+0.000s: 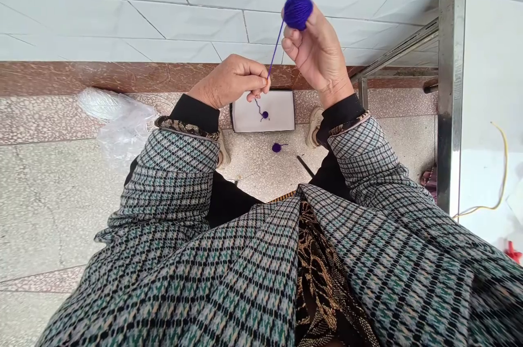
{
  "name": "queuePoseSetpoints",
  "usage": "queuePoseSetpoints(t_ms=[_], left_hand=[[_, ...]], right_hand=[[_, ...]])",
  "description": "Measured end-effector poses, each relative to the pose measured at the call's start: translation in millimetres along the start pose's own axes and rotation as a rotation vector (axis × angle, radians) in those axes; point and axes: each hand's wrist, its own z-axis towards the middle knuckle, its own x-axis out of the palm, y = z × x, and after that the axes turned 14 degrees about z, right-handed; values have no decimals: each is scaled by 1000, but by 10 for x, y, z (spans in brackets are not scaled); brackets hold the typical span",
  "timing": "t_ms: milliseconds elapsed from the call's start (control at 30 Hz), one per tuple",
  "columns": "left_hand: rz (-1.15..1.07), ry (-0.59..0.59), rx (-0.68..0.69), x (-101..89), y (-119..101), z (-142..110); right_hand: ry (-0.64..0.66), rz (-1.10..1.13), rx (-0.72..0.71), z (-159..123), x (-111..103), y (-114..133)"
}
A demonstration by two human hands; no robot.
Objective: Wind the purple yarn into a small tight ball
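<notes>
My right hand (316, 55) is raised, its fingers closed around a ball of purple yarn (298, 11). A taut strand of yarn (275, 48) runs from the ball down to my left hand (235, 81), which pinches it between thumb and fingers. Below that pinch the strand hangs loosely towards a shallow white box (281, 111) on the floor. A small dark purple yarn ball (265, 115) lies in the box. Just outside it, on the floor, rests another small purple ball (277, 147) with a short loose end.
Crumpled clear plastic (122, 118) lies on the floor at the left. A metal-framed white table (486, 91) stands at the right, with a yellow cord (505, 167) on it. Ahead is a white tiled wall (196, 20). My shoes (314, 126) flank the box.
</notes>
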Motion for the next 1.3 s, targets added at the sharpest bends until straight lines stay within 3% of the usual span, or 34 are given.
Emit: queuePoseSetpoints(t_ms=[100, 200, 333, 433, 567, 733, 833, 933, 1033, 1167, 1300], left_hand=[[-65, -70, -23, 34, 50, 38], [-119, -109, -72, 73, 54, 56], [-68, -51, -53, 106, -11, 40], [-8, -16, -19, 106, -30, 35], [35, -30, -8, 93, 1, 48], [35, -48, -47, 102, 3, 52], [84, -31, -100, 78, 3, 40], [138, -13, -128, -1, 51, 28], [90, 17, -100, -88, 116, 23], [-186, 20, -31, -157, 99, -12], [-395, -128, 141, -325, 58, -155]], right_hand=[[19, 60, -73, -24, 43, 53], [18, -34, -186, -55, 133, 70], [-150, -304, -209, -11, 158, -14], [-172, -646, -217, -16, 169, -48], [-81, -1125, -16, -117, 195, 26], [63, -1340, 158, -164, 73, 98], [202, -1449, 384, -159, 20, 122], [377, -1336, 592, -175, 38, 182], [505, -941, 672, -214, 81, 264], [519, -396, 458, -284, 98, 341], [395, -216, 314, -280, -46, 305]])
